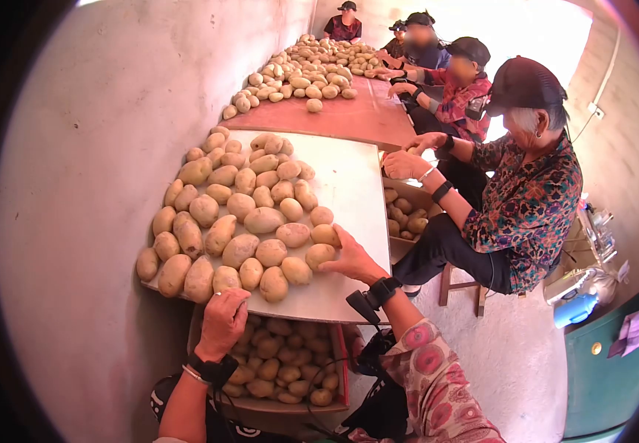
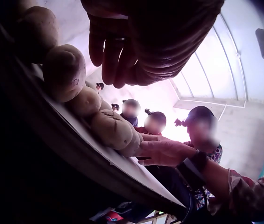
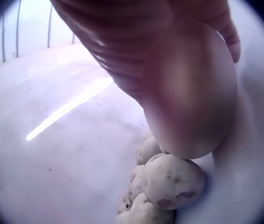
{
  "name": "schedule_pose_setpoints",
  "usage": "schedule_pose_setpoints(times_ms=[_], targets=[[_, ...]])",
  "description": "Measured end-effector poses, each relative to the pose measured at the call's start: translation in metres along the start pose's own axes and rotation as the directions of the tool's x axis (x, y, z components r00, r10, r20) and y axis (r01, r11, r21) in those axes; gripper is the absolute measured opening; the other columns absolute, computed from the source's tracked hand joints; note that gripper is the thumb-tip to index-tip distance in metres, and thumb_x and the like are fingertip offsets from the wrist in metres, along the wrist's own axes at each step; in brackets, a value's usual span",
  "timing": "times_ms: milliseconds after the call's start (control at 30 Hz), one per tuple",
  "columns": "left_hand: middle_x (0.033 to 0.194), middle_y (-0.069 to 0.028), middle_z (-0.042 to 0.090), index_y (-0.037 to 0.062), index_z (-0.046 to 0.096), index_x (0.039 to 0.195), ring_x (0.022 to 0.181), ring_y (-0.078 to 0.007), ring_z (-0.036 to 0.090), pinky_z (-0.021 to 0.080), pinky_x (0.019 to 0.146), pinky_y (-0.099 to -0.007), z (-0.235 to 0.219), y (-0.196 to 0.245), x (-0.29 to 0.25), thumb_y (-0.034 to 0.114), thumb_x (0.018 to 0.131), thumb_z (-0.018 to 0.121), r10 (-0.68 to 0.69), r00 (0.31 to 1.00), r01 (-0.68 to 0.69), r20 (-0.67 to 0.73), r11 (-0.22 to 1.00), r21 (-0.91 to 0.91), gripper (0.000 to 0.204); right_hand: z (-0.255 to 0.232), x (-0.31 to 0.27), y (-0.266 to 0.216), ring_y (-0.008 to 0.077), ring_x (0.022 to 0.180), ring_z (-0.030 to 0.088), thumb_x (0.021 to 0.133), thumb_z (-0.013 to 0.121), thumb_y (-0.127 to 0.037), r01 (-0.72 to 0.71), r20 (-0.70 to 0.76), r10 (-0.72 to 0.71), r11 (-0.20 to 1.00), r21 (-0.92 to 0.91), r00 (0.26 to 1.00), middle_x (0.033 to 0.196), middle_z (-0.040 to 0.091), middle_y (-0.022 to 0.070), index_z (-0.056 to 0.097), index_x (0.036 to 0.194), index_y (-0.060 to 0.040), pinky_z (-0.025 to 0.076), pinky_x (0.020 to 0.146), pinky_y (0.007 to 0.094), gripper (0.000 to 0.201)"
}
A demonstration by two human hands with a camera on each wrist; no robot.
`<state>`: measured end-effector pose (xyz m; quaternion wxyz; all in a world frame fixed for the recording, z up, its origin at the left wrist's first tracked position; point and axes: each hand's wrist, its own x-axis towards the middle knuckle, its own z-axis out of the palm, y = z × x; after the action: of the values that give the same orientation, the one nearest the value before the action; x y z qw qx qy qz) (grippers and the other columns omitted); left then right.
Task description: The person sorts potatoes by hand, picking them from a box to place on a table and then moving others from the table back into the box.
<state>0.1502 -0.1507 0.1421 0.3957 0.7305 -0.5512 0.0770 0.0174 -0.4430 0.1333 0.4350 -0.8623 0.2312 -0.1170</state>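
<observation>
Many potatoes [image 1: 264, 220] lie spread over the left part of a white tabletop [image 1: 334, 295]. My right hand [image 1: 353, 258] touches the right edge of the group, fingers extended beside two potatoes. At the near edge my left hand [image 1: 223, 321] is just below the front potatoes, its fingers bent and holding no visible potato. In the left wrist view the left hand [image 2: 141, 42] hangs above a row of potatoes [image 2: 111, 128], apart from them. The right wrist view shows the right hand [image 3: 169, 46] partly blurred, over a potato [image 3: 174, 179] with a dark patch.
A box of potatoes [image 1: 282, 362] stands under the near edge. Beyond is a red tabletop [image 1: 334, 118] with a large potato pile [image 1: 305, 66]. Several people in caps sit along the right side, the nearest [image 1: 523, 192] beside another potato box [image 1: 408, 214]. A wall [image 1: 98, 148] borders the left.
</observation>
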Motion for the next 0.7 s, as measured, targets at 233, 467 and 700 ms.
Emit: schedule_pose_setpoints(times_ms=[233, 467, 700], targets=[[0.09, -0.0143, 0.064, 0.0023, 0.061, 0.093, 0.085, -0.0326, 0.061, 0.048, 0.076, -0.0398, 0.001, 0.001, 0.004, -0.001, 0.077, 0.06, 0.015, 1.0, -0.015, -0.015, 1.0, -0.002, 0.017, 0.006, 0.003, -0.001, 0.0384, 0.129, 0.035, 0.058, 0.08, -0.036, 0.039, -0.057, -0.039, 0.999, 0.013, 0.998, 0.136, 0.034, 0.0291, 0.021, 0.142, 0.0056, 0.033, 0.107, 0.0398, 0.111], [0.085, -0.014, 0.063, 0.0038, 0.061, 0.091, 0.078, -0.0329, 0.061, 0.05, 0.069, -0.0381, 0.024, 0.007, -0.01, 0.003, 0.076, 0.062, 0.116, 0.986, -0.098, 0.119, 0.983, -0.153, 0.016, 0.002, -0.005, -0.004, 0.0448, 0.131, 0.029, 0.068, 0.075, -0.028, 0.066, -0.357, -0.136, 0.977, -0.202, 0.924, 0.138, 0.03, 0.0338, 0.024, 0.141, 0.0018, 0.031, 0.107, 0.0461, 0.094], [0.101, -0.0149, 0.063, 0.0052, 0.059, 0.104, 0.089, -0.034, 0.06, 0.049, 0.078, -0.0421, 0.094, -0.006, -0.064, 0.01, 0.077, 0.062, 0.082, 0.855, 0.013, 0.513, 0.984, -0.179, 0.028, -0.002, -0.013, -0.039, 0.0402, 0.125, 0.041, 0.076, 0.065, -0.012, 0.305, -0.502, -0.355, 0.935, -0.182, 0.789, 0.131, 0.044, 0.0275, 0.045, 0.127, 0.0027, 0.035, 0.104, 0.0418, 0.056]])
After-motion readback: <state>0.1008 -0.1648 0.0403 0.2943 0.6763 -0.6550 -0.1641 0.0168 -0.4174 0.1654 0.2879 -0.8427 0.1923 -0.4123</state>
